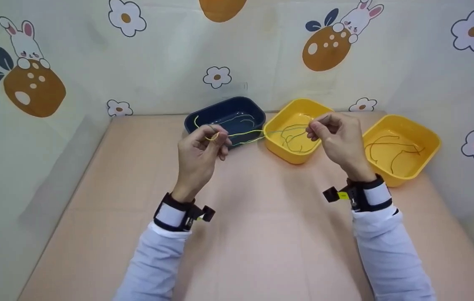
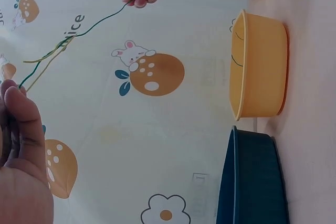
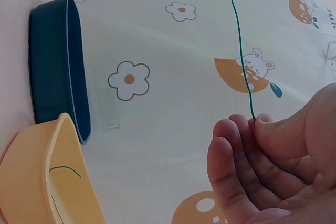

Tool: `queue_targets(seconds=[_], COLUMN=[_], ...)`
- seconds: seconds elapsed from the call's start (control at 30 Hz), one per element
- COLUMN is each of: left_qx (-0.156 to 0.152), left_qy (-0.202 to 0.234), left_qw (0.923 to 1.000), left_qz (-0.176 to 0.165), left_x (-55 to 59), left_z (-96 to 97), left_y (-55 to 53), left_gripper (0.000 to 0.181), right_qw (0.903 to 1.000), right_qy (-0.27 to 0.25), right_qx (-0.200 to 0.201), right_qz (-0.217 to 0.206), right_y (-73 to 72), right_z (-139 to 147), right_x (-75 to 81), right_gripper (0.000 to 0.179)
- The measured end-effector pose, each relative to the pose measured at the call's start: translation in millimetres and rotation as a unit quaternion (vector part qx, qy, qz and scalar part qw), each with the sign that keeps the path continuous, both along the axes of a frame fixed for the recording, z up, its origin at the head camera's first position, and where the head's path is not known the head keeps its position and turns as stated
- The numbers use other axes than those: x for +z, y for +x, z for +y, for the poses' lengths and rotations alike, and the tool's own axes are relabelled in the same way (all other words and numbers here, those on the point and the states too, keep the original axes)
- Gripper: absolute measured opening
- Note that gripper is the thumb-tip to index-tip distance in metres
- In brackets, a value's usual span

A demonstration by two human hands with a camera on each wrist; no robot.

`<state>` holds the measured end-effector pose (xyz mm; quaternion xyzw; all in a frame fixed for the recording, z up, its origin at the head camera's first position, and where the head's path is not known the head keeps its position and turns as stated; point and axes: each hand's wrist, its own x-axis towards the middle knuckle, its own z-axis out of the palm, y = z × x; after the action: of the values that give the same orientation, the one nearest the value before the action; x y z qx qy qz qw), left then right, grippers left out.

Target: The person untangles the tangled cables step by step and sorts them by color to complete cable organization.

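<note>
My left hand (image 1: 199, 154) pinches a yellow string (image 1: 245, 133) and one end of a green string (image 2: 100, 21) between thumb and fingertips. A short yellow tail sticks up past those fingers. My right hand (image 1: 339, 140) pinches the far end of the green string, with a small tip poking beyond the fingers in the left wrist view. Between the hands, in the air, the two strings cross and join at a bunched spot; whether it is a knot or a loop cannot be told. The green part by the right hand runs nearly straight in the right wrist view.
Behind the hands stand a dark blue bin (image 1: 225, 104), a yellow bin (image 1: 295, 158) and, at the right, another yellow bin (image 1: 395, 179). Each holds loose strings. A patterned backdrop (image 1: 161, 58) rises behind the pink tabletop (image 1: 253, 234).
</note>
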<state>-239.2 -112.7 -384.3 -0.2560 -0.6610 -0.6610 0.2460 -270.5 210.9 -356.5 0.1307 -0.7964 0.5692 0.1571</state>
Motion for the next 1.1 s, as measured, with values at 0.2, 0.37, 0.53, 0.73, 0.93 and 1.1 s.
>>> queue_targets(seconds=[0.2,0.37,0.53,0.73,0.93,1.1], left_qx=[-0.017,-0.014,-0.012,-0.03,-0.017,0.003], left_qy=[-0.005,0.001,0.032,0.098,0.137,0.179], left_qw=[0.9998,0.9998,0.9988,0.9921,0.9862,0.9779], left_qz=[-0.002,-0.015,-0.036,-0.071,-0.092,-0.108], left_x=[0.2,-0.7,-0.9,0.5,1.5,2.2], left_z=[-0.3,-0.7,-0.1,1.7,3.4,4.5], left_y=[0.2,1.3,1.2,0.3,-1.4,-3.2], left_gripper=[0.059,0.067,0.062,0.042,0.043,0.042], right_qw=[0.9995,0.9988,0.9983,0.9978,0.9979,0.9976], right_qy=[-0.022,-0.027,-0.032,-0.034,-0.031,-0.044], right_qx=[0.02,0.037,0.047,0.051,0.052,0.053], right_qz=[-0.011,-0.016,-0.016,-0.023,-0.023,-0.014], right_y=[-0.2,-0.7,-1.1,0.4,1.5,1.8], right_z=[1.9,2.8,2.7,1.8,2.0,0.1], right_x=[-0.1,-1.3,-2.2,-1.8,-1.2,0.3], right_gripper=[0.009,0.007,0.007,0.01,0.011,0.008])
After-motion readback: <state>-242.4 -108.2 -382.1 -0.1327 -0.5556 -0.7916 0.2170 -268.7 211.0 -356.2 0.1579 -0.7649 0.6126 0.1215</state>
